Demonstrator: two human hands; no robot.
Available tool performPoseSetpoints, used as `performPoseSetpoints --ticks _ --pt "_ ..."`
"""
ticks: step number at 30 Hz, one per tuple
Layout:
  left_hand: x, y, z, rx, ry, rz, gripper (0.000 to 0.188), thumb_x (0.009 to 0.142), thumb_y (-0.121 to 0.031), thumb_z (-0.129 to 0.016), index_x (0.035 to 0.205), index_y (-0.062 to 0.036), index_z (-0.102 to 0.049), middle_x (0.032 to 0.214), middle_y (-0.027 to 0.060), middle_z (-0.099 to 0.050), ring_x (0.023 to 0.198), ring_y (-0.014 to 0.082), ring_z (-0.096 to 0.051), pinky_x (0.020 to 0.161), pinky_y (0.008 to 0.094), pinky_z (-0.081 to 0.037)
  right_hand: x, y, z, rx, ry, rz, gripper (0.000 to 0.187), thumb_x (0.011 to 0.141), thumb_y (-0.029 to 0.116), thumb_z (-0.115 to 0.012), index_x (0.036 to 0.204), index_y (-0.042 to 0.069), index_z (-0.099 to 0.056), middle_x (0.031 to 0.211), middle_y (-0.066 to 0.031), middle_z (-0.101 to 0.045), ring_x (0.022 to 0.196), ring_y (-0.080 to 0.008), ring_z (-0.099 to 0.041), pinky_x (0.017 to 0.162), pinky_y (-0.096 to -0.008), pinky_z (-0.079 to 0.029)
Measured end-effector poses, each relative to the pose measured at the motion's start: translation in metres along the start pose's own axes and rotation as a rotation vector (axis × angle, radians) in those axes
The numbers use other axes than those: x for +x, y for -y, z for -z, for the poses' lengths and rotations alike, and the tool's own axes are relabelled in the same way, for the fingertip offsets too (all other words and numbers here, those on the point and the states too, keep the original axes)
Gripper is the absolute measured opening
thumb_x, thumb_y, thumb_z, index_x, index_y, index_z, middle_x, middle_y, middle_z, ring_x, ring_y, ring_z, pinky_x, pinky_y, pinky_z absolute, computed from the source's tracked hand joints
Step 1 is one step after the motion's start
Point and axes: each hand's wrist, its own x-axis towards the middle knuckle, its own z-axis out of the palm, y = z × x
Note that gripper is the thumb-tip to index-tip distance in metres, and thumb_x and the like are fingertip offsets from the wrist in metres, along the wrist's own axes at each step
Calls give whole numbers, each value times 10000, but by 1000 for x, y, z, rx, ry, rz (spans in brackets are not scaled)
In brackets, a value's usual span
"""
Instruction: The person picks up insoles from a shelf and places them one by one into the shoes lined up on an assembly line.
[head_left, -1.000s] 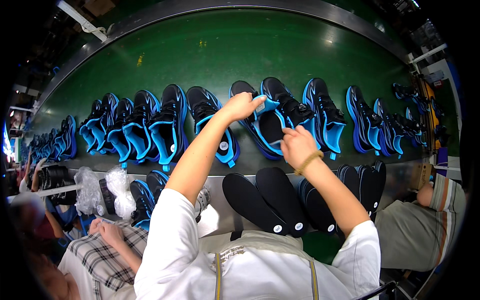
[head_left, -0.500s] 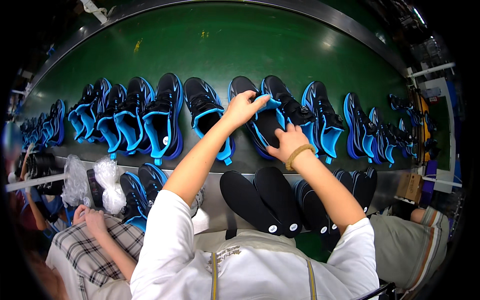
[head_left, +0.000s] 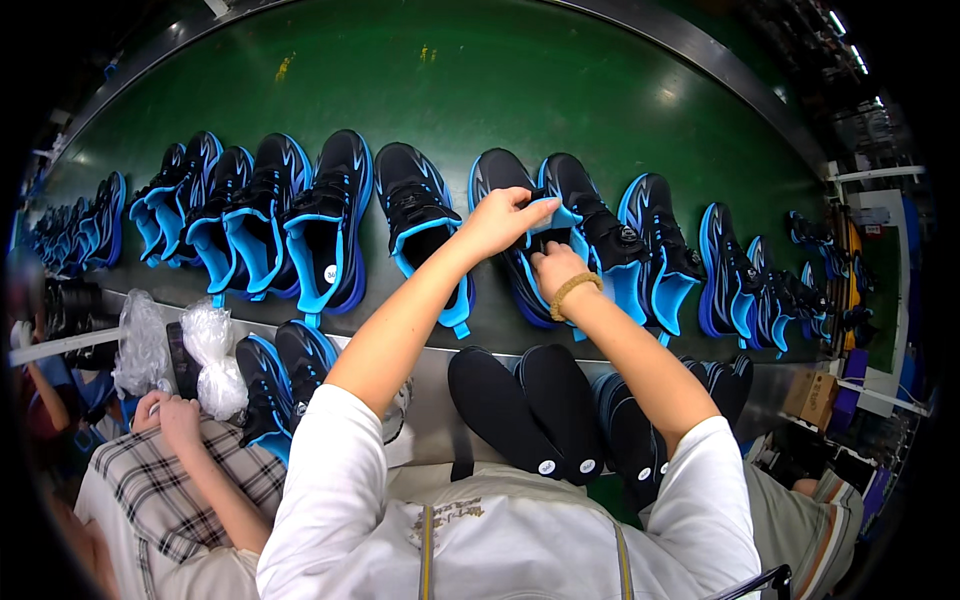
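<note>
A black sneaker with blue lining point(head_left: 497, 172) stands on the green belt in front of me, toe pointing away. My left hand point(head_left: 505, 222) is closed on the tongue of this shoe, its thumb stretched across the top of the opening. My right hand point(head_left: 562, 270), a tan band round its wrist, reaches into the shoe's opening from the heel side. Its fingertips are hidden inside, so what they touch cannot be seen. Close on the right stands a matching sneaker point(head_left: 577, 190), and another sneaker point(head_left: 408, 180) stands to the left.
Rows of similar sneakers point(head_left: 340, 165) run along the belt point(head_left: 500, 80) both ways. On the near metal ledge lie black insoles point(head_left: 555, 395) with white round stickers, plastic-wrapped bundles point(head_left: 210, 350) and a sneaker pair point(head_left: 305, 350). A co-worker's hands point(head_left: 170, 415) rest at left; another person sits at right.
My right hand has moved forward and left, its fingers going deeper into the shoe. The black insole seen inside earlier is now mostly covered. My left hand keeps its hold on the tongue.
</note>
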Motion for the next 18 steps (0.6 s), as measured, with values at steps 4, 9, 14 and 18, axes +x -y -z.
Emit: performPoseSetpoints --ticks 4,9,14,18 --pt "1 3 -1 -25 19 11 435 739 -407 -573 624 7 -505 507 -16 -408 480 44 -341 413 228 -277 2 1 4 -201 282 -38 259 781 182 -422 988 100 -555 1072 -174 -442 1032 -287 -398 854 -353 -355" --pt "5 13 2 7 33 15 432 738 -398 -579 656 21 -516 526 -13 -425 498 45 -357 422 228 -291 3 5 -4 -478 470 1 335 766 195 -479 1090 113 -499 1162 -115 -395 1096 -260 -344 862 -303 -328" --pt "10 18 -5 112 -183 -59 416 721 -371 -599 801 26 -505 647 61 -531 524 117 -474 482 248 -378 13 -2 -2 -546 516 268 381 701 202 -573 1061 102 -498 1072 -82 -496 1018 -215 -441 899 -318 -270" --pt "12 15 -17 504 -472 -271 342 680 -298 -616 890 -63 -482 726 143 -552 631 294 -544 549 348 -421 -6 -11 21 -522 534 431 282 789 208 -406 1010 80 -526 1018 -74 -541 1017 -193 -452 967 -373 -178"
